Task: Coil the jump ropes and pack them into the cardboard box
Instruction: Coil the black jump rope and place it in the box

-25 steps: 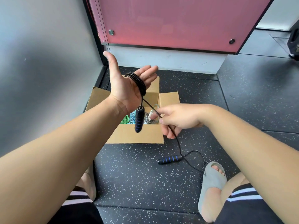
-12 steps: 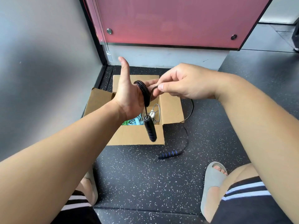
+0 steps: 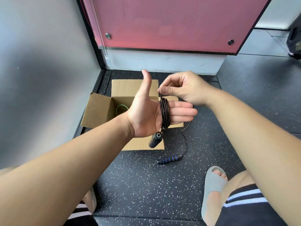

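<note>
pinching black jump rope above the coil, right hand; left hand flat, splayed, coil round its fingers. cardboard box under left hand, partly hidden. loose handle on floor below both hands, sandal beside.

The box is plain brown cardboard, matt, with faint corrugation ribs showing on its far flap. The rope looks like thin black cord with a slight gloss, smooth. Its handles, one hanging and one on the floor, look like matt black foam with blue rings. The floor is dark rubber, grainy, white-speckled. The panel is pink and smooth, with metal studs. The slide is matt grey foam.
</note>
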